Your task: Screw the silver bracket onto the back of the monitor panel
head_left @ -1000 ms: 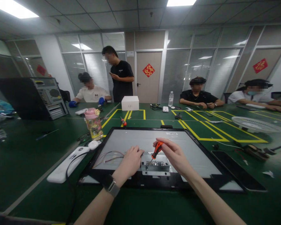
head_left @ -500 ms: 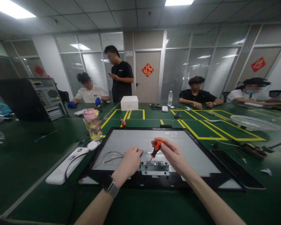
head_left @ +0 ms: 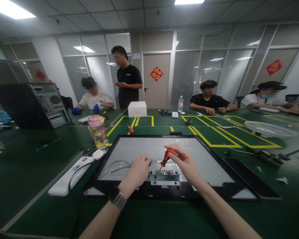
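Observation:
My right hand (head_left: 183,161) is closed around the handle of an orange and black screwdriver (head_left: 166,157). The screwdriver leans, its tip down at the left end of a metal bracket (head_left: 164,183). The bracket holds a small board with ports. My left hand (head_left: 139,170) has its fingers bent and closed at the bracket's left edge; the fingertips are partly hidden. Beneath both hands lies a flat display panel (head_left: 199,166), grey with a black frame, its back facing up. Thin wires (head_left: 114,167) run over the panel to the left hand.
Left of the panel are a white power strip (head_left: 72,176), a pink-lidd bottle (head_left: 98,132) and a computer case (head_left: 40,104). A black phone-like slab (head_left: 250,177) lies at right. A white box (head_left: 137,109) stands beyond. Several people are across the green table (head_left: 159,215).
My hands hold nearly the same places, with the screwdriver tip still at the bracket. The right fingers have shifted slightly on the handle. The view has moved a little.

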`<state>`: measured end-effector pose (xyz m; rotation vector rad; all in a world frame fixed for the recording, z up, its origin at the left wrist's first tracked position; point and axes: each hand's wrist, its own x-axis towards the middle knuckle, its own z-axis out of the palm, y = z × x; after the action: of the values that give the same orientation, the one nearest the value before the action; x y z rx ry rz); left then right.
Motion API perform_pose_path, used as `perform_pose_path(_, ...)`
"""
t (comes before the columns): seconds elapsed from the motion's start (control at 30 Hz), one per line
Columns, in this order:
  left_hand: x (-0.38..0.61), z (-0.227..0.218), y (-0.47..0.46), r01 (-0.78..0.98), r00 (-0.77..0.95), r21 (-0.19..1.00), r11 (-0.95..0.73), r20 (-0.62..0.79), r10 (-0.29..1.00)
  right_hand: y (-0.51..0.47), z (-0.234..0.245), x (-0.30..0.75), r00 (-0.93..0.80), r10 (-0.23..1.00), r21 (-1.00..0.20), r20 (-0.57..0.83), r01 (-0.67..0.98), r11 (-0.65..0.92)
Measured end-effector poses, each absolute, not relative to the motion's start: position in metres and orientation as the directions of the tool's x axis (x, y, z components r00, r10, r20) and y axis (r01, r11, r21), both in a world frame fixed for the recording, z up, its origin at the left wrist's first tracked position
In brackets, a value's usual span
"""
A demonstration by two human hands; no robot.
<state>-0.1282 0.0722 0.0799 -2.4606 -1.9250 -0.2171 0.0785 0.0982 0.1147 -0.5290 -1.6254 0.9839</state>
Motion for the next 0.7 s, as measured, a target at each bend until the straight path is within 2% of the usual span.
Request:
perform_pose_path(0.23,-0.1290,0.0778,0.0743,0.966,0.240,0.067,-0.249,0.121,0.963,0.0929,0.1199,0.0791,-0.360,0.754,-0.833,0.550,-0.170,0.527)
perform_pose_path(0.37,-0.1285,0.0783,0.0741,0.968,0.236,0.065,-0.244,0.111,0.965,0.0956,0.1161,0.0773,-0.297,0.751,-0.804,0.590,-0.134,0.579)
perform_pose_path(0.5,-0.1285,0.0791,0.0731,0.967,0.238,0.070,-0.247,0.113,0.965,0.0962,0.1129,0.0756,-0.201,0.703,-0.722,0.682,-0.038,0.690)
perform_pose_path(0.57,-0.1286,0.0791,0.0727,0.965,0.242,0.071,-0.252,0.121,0.963,0.0944,0.1134,0.0755,-0.225,0.688,-0.708,0.690,-0.016,0.706)
perform_pose_path(0.7,-0.1286,0.0784,0.0725,0.965,0.244,0.066,-0.255,0.139,0.960,0.0917,0.1152,0.0756,-0.289,0.706,-0.750,0.647,-0.073,0.657)
